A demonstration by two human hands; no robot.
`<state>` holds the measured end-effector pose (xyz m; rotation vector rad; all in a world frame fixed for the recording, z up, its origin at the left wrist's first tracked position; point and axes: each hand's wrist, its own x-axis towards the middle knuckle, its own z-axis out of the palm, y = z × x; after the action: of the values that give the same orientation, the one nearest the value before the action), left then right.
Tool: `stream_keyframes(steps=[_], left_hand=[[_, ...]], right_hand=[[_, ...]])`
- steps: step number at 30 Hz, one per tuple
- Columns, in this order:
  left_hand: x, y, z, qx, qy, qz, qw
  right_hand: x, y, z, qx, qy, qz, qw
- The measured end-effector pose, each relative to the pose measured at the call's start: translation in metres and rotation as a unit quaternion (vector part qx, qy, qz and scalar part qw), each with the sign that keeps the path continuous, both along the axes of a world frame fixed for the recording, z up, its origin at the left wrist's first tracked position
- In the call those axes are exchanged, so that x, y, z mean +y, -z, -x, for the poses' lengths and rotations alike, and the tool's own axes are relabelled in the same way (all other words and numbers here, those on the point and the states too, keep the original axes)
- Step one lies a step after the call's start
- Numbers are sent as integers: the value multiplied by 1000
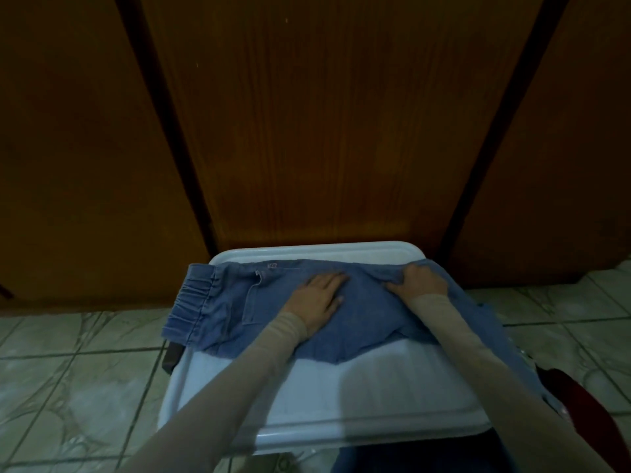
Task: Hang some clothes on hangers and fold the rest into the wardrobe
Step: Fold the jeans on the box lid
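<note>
Head view, left hand flat on jeans, right hand fingers bunching denim, trouser legs cut off right.

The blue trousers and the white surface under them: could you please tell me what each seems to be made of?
The blue trousers with the gathered elastic waistband look like soft, matte denim: visible stitched seams and a faded weave. The white rectangular surface with rounded corners is probably moulded plastic, judging by its smooth, slightly glossy face and raised rim.
</note>
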<state>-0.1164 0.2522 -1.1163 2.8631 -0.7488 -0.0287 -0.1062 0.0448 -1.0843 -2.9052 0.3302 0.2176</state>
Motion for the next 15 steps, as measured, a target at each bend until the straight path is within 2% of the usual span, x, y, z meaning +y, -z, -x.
stream_keyframes(steps=[2, 6, 8, 12, 15], left_hand=[[-7, 5, 4, 41, 10, 22, 999], [-13, 8, -2, 22, 8, -57, 998], [-25, 2, -5, 10, 40, -66, 997], [-62, -8, -6, 49, 137, -101, 984], [-73, -8, -10, 45, 136, -157, 977]], right_hand=[[-1, -3, 4, 14, -10, -5, 1000], [-19, -11, 22, -55, -55, 1, 997], [-32, -16, 31, -69, -45, 3, 997], [-56, -28, 48, -38, -24, 22, 999], [-77, -35, 61, -30, -10, 42, 999]])
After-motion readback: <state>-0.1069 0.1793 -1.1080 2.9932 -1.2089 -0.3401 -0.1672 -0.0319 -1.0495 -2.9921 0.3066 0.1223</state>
